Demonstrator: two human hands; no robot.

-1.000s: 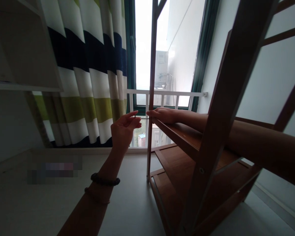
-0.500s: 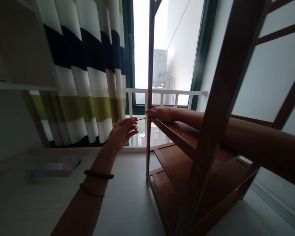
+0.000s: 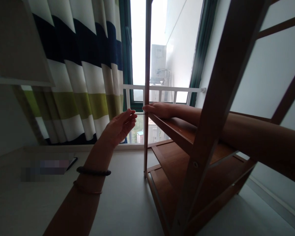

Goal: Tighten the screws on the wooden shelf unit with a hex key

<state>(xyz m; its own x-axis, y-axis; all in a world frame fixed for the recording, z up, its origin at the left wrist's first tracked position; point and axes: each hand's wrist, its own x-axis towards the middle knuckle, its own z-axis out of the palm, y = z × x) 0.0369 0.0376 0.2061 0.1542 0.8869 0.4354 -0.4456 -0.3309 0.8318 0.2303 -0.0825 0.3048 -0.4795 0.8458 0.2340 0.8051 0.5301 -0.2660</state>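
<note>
A thin dark rod, by its look an Allen key (image 3: 141, 113), is pinched between the thumb and fingers of my left hand (image 3: 120, 127). It runs level to the far upright of a brown wooden shelf rack (image 3: 173, 132), and its tip meets that post where the upper shelf joins. My right hand (image 3: 157, 109) reaches across the upper shelf and is closed round the same corner, with the thumb side at the post. Whatever the rod's tip enters is too small to make out. On the near post shows a round bolt head (image 3: 195, 164).
A striped curtain (image 3: 88, 75) hangs at the left beside a window with a white railing (image 3: 167, 88). Upper left, a pale cabinet (image 3: 17, 42) juts out. A blurred flat item (image 3: 51, 166) lies on the pale surface at the left. A white wall stands right of the rack.
The view has shifted slightly, so everything sits a little further left and higher. My left hand has turned at the wrist, and the rod now lies more level. My right hand keeps its hold.
</note>
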